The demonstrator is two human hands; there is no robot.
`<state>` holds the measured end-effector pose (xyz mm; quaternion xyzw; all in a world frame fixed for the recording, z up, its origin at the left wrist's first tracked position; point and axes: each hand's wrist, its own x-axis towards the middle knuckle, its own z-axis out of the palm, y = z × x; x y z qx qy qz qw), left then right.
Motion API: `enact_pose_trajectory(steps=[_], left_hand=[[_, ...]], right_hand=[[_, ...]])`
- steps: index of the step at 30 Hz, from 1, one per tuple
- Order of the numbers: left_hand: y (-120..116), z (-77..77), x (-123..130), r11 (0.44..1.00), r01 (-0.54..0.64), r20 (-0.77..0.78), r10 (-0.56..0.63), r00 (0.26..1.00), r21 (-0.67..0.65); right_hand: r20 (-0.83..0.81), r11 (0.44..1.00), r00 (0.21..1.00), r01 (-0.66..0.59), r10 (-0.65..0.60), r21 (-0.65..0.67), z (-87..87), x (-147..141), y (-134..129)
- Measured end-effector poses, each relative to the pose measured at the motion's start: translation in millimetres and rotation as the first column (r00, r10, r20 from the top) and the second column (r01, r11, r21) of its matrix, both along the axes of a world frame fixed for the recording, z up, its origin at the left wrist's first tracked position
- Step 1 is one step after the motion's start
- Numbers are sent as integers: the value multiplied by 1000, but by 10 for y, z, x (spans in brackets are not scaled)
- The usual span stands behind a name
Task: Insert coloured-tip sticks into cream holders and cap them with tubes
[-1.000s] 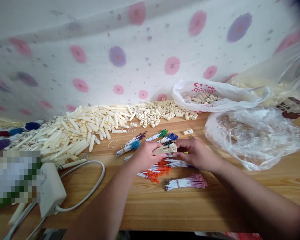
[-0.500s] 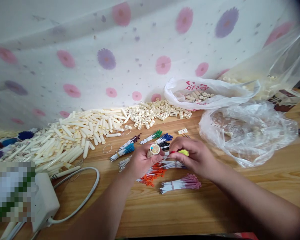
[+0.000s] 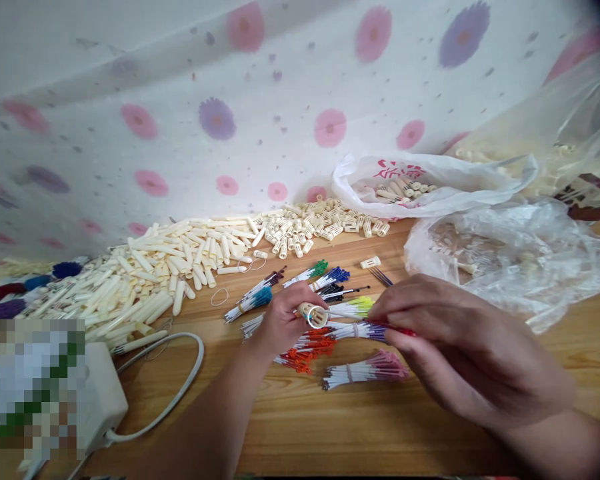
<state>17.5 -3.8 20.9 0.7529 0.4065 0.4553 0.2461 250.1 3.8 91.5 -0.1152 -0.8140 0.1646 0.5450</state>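
Observation:
My left hand (image 3: 286,313) is closed around a short cream slotted pen part (image 3: 312,315), its round open end facing me. Thumb and fingers of my right hand (image 3: 445,340) pinch a thin pen refill with a red end (image 3: 406,331); its pale shaft seems to point left at the slotted part, but I cannot tell whether it is inside. Below and between the hands lie banded refill bundles: yellow (image 3: 359,306), purple (image 3: 363,330), orange (image 3: 307,347) and pink (image 3: 367,371). Behind them are teal (image 3: 250,304), green (image 3: 307,272), blue (image 3: 334,276) and black ones.
Cream pen barrels (image 3: 165,260) are heaped at the left, with slotted parts (image 3: 325,220) along the wall. One slotted part (image 3: 370,263) lies alone. A white bag (image 3: 460,180) and a clear bag (image 3: 510,260) sit right. A white power strip (image 3: 103,393) with cable is front left.
My right hand has come nearer and moved right, away from my left hand. The yellow bundle it covered now shows more. The slotted part has tipped slightly; the whole view has shifted a little.

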Motion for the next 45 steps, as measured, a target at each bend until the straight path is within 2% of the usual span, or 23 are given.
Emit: enact_pose_trajectory(steps=[4,8,11,17,27,31,37,39,42,44,45], left_hand=[[-10,-14,-7,999,17,-27,-19,999,-51],[-16,-28,-8,995,17,-54,-23,998,-100],[-7,-52,-14,993,15,-48,-20,999,-118],[25,-92,-23,983,-20,-33,14,999,-185],[15,-85,-15,967,-68,-102,44,994,-247],[14,-68,-11,968,-85,-137,54,989,-234],[13,-44,-27,990,-39,-119,24,993,-133],[26,-40,-45,989,-92,-118,79,990,-118],[49,-26,-73,944,-292,-77,284,956,-154],[42,1,-68,914,-349,7,358,934,-205],[27,19,-51,919,-322,52,341,938,-229]], right_hand=[[25,998,999,-22,21,57,-31,-69,8],[13,999,999,-32,32,33,-82,-99,11],[-24,999,999,-34,33,-25,-128,-129,24],[-79,965,995,43,-66,-259,-242,-177,80],[-95,934,993,26,-64,-356,-291,-201,102],[-97,949,994,10,-42,-314,-277,-190,105],[-89,976,996,-29,10,-217,-182,-134,36],[-139,974,990,-31,0,-226,-169,-91,23],[-268,940,962,-37,-59,-340,-195,-52,72],[-283,865,956,-82,-71,-495,-245,-76,145],[-258,811,965,-110,-52,-574,-278,-104,184]])
